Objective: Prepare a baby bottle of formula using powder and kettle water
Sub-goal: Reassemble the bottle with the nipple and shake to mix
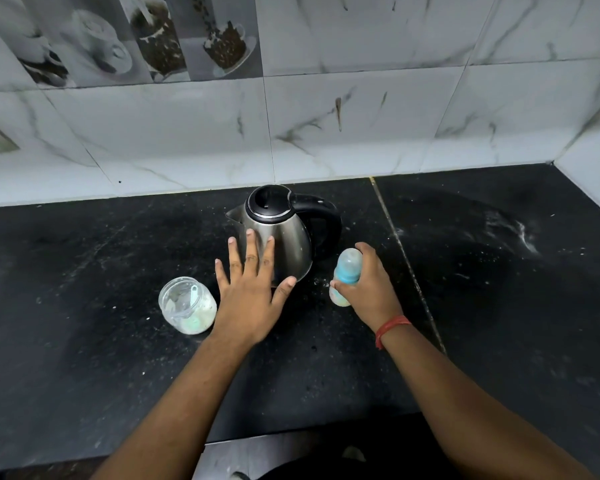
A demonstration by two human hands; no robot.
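Bottle (346, 276) upright in right hand (369, 289) grip — kettle (279, 237) just beside.

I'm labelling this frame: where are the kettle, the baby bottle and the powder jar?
kettle (284, 244): head view, on its steel body.
baby bottle (348, 271): head view, on its blue collar.
powder jar (187, 304): head view, on its clear wall.
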